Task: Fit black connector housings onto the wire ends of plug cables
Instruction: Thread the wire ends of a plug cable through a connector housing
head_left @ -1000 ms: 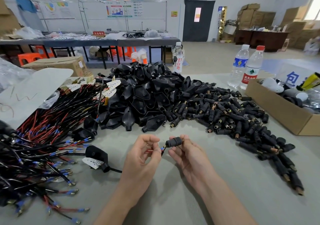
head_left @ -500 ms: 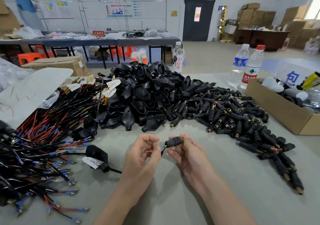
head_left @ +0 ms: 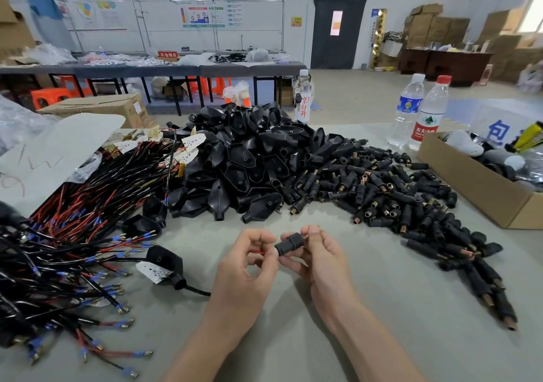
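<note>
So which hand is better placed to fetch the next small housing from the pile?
Right, probably. The small housings lie on the right hand side, while the left hand pinches the red wire and sits nearer the cable bundle. The right must first release the held housing.

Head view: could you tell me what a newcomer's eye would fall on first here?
A heap of black plug shells fills the middle of the table, with small black housings spilling to its right and tangled red and black wires on the left. In front, the right hand holds one connector housing while the left hand pinches a red wire beside it.
</note>
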